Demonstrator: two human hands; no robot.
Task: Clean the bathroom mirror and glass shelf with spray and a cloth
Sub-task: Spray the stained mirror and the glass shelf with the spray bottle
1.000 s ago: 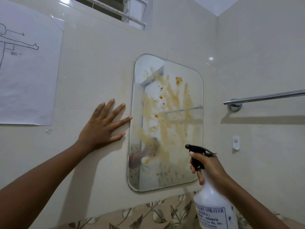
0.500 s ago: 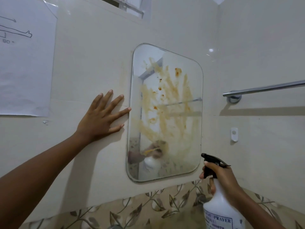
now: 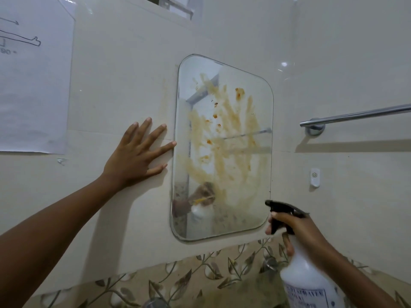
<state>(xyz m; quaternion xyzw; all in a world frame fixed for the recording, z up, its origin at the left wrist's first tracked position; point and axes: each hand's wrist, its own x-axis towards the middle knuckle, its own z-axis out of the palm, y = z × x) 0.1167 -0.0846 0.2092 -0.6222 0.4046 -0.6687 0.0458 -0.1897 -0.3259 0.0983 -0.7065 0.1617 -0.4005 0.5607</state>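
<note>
A rounded rectangular mirror [image 3: 242, 210] hangs on the cream tiled wall, smeared with brown-orange streaks and spots across its middle. My left hand [image 3: 138, 156] lies flat on the wall just left of the mirror, fingers spread, the fingertips almost at the mirror's edge. My right hand [image 3: 295, 230] grips the neck of a white spray bottle [image 3: 307, 283] with a black trigger head, below the mirror's lower right corner, nozzle facing the glass. No cloth or glass shelf is in view.
A chrome towel rail [image 3: 355, 115] runs along the right wall, with a small white hook [image 3: 315, 177] below it. A paper sheet with a drawing [image 3: 33, 85] is taped at the left. Leaf-patterned tiles [image 3: 200, 274] run under the mirror.
The spray bottle in my right hand has moved down and to the right, away from the mirror's lower face. My left hand stays flat on the wall.
</note>
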